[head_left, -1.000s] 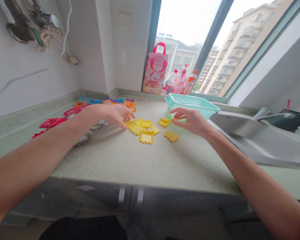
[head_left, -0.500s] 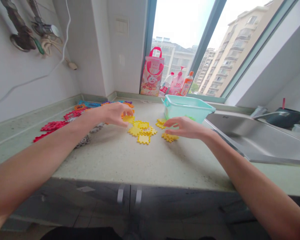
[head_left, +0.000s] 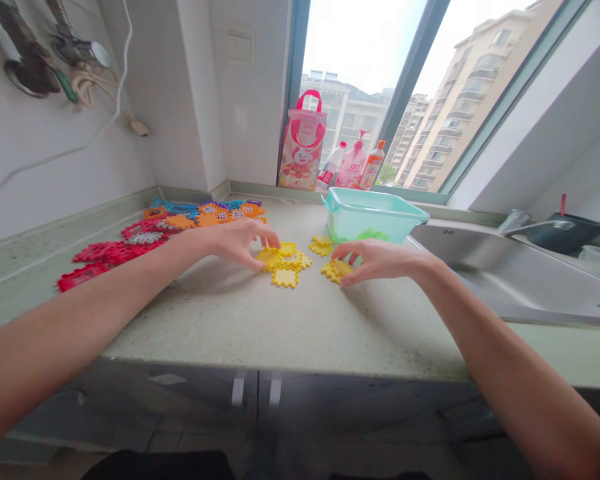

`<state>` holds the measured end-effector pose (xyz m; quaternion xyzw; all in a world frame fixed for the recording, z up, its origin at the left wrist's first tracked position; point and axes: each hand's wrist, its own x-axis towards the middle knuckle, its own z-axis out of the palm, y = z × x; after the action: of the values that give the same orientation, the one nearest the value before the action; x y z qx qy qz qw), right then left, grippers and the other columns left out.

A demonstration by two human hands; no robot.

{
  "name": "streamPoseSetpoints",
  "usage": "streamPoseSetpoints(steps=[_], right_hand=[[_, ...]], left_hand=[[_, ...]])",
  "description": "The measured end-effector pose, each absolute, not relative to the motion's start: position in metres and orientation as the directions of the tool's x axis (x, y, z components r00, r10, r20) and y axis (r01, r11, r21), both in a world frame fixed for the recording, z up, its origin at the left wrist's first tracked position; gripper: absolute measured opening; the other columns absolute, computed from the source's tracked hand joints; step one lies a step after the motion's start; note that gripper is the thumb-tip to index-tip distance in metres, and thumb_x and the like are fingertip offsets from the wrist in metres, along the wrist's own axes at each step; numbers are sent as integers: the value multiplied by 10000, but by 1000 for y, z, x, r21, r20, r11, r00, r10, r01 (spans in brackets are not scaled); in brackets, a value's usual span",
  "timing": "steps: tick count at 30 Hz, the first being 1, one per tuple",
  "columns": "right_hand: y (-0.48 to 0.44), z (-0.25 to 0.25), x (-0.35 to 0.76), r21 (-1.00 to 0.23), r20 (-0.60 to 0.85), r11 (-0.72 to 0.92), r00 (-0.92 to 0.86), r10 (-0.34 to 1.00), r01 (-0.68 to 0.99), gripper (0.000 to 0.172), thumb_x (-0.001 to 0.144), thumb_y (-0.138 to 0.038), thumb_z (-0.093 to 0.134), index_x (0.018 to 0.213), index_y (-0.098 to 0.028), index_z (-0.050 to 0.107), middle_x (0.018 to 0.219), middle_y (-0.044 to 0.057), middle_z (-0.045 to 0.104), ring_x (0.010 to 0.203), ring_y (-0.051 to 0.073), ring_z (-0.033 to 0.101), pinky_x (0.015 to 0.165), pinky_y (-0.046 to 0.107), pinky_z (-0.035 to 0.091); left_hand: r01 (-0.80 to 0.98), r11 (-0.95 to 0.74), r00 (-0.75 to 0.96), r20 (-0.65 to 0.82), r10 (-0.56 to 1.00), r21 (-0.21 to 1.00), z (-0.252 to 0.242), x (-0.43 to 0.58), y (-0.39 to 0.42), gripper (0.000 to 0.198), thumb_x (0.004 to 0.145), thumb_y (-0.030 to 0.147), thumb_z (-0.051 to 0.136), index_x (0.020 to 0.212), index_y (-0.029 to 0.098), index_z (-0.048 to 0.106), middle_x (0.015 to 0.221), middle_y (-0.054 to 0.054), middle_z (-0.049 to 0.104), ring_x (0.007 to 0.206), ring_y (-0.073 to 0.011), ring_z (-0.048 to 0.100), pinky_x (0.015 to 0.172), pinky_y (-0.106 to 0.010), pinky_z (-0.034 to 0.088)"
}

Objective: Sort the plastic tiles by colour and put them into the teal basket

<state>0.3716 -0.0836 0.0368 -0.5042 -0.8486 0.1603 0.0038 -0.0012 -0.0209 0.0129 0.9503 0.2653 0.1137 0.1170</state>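
yellow pieces (head_left: 285, 277) look mid-grasp: our left hand (head_left: 237, 241) and right hand (head_left: 377, 259) curl at them, whether pinching we cannot tell; lifting calls for firmness.

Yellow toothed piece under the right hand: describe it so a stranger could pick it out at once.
On the counter, left of the steel sink, find the turquoise tub. In front of it, the right hand curls over a yellow toothed piece. It alone lies at that hand's fingers; the nearest other yellow piece lies behind it, closer to the tub.
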Motion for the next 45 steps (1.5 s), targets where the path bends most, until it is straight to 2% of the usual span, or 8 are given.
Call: streamPoseSetpoints(steps=[4,8,14,23,28,36,42,45], right_hand=[[-83,39,373,-282,-152,463,-516,843,840,557,784,-464,869,1308,-285,807,1316,47,824,1134,313,784,948,385,599],[-82,38,372,-298,-111,475,-524,845,828,435,819,-455,851,1212,-269,819,1209,48,846,1025,284,800,888,371,589],[-85,36,364,-288,-11,466,-490,872,836,518,909,-640,773,1228,-233,798,1085,84,850,940,285,788,825,389,565],[-82,21,358,-274,9,545,-565,825,792,416,885,-515,823,1201,-247,792,1174,75,839,991,289,772,867,395,557],[-83,21,358,-262,11,568,-587,810,780,416,873,-457,817,1234,-251,797,1173,71,832,976,277,762,859,382,552],[-84,18,355,-261,45,580,-591,806,772,428,842,-372,803,1248,-238,801,1174,75,829,987,276,764,876,373,560],[-80,18,358,-240,184,634,-607,773,735,402,841,-349,809,1228,-241,793,1157,74,828,987,265,765,897,373,568],[-84,20,354,-307,307,690,-618,724,656,381,861,-363,797,1220,-233,786,1188,78,823,1018,255,764,945,392,584]], left_hand=[[484,-828,837,127,533,283,14,1,-25,463,833,407,845,1261,237,801,1286,-71,817,1160,-261,749,1032,-353,546],[509,-809,823,110,558,294,17,0,-27,473,822,422,862,1261,250,819,1264,-68,831,1148,-273,760,1013,-358,544],[521,-820,811,161,562,239,15,-1,-24,492,791,484,883,1215,239,839,1160,-62,843,1043,-258,770,948,-345,559],[406,-888,834,310,457,217,19,11,-35,418,805,444,894,1166,237,854,1034,-36,836,905,-211,757,858,-303,575],[383,-905,866,270,421,184,16,27,-54,386,821,454,876,1135,233,831,1034,-41,820,909,-214,750,850,-304,545],[471,-875,846,222,484,111,13,34,-61,418,844,503,851,1166,237,823,1107,-50,811,931,-227,733,838,-307,498],[443,-885,855,231,465,144,7,34,-57,422,885,531,814,1177,226,823,1069,-56,820,906,-214,729,842,-307,489],[453,-874,841,241,484,174,5,38,-61,450,876,547,828,1197,231,811,1051,-51,821,914,-219,741,828,-306,496]])
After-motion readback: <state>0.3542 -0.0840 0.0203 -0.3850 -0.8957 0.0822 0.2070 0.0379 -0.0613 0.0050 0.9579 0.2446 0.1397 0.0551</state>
